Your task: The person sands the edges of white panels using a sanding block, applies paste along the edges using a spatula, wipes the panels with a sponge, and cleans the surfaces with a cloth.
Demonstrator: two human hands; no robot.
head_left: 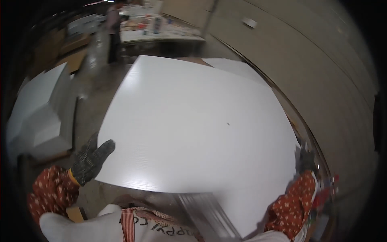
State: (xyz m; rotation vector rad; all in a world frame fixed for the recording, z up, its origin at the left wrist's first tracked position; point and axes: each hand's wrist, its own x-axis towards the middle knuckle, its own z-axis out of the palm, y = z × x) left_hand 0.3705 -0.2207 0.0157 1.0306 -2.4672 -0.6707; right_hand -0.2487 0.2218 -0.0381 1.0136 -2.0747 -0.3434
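Observation:
A large white flat panel (193, 121) fills the middle of the view and is held up in front of me. My left hand (92, 159), in a dark speckled work glove, grips its left edge near the lower corner. At the panel's right edge sits my right hand (306, 160), also gloved, gripping there. Both forearms wear red dotted sleeves. A second white sheet (234, 66) shows behind the panel's far right corner.
Stacked white foam blocks (40, 109) lie at the left. A cluttered work table (161, 28) stands at the back, with a person (114, 32) beside it. A tall beige wall (322, 80) runs along the right. A blurred grey rail (209, 218) lies below the panel.

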